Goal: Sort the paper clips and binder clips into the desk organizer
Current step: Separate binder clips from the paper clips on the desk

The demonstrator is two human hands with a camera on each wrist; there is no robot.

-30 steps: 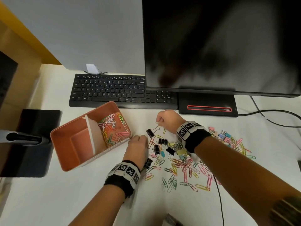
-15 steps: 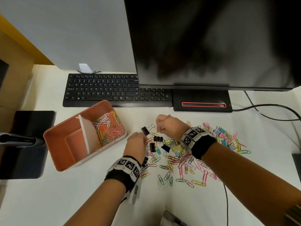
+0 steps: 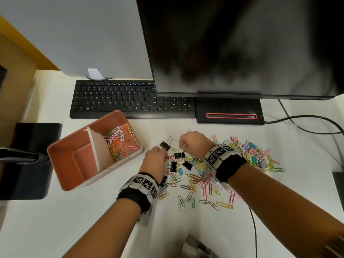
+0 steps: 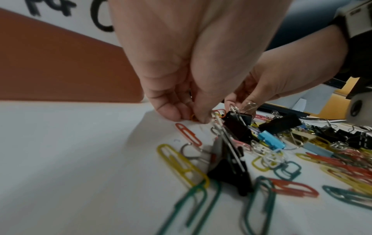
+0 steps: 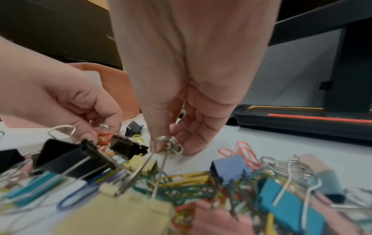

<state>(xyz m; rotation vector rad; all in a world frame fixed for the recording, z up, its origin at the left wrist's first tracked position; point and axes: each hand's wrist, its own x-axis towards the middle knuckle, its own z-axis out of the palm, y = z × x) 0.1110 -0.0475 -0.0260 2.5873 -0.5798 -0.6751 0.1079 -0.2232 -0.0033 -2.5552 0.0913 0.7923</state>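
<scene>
A pile of paper clips (image 3: pixel 197 180) and binder clips (image 3: pixel 249 149) in many colours is spread on the white desk (image 3: pixel 55 220), in front of the black keyboard (image 3: pixel 121 98) and the dark monitor (image 3: pixel 242 43). The orange desk organizer (image 3: pixel 68 164) is seen to the left of the pile. Its far part is filled with coloured paper clips, and no clips can be seen in its near part. The left hand (image 3: pixel 155 160) is held low at the left edge of the pile. Its fingertips (image 4: pixel 198 117) are pressed together on a small orange paper clip (image 4: pixel 192 118) on the desk. The right hand (image 3: pixel 191 144) is held over the far side of the pile. The silver wire handles (image 5: pixel 168 143) of a binder clip are pinched between its thumb and fingers. Which clip body these handles belong to cannot be told. A black binder clip (image 3: pixel 165 145) is seen lying on the desk between the two hands. More black binder clips (image 3: pixel 179 155) lie just beside it, mixed in with the pile.
</scene>
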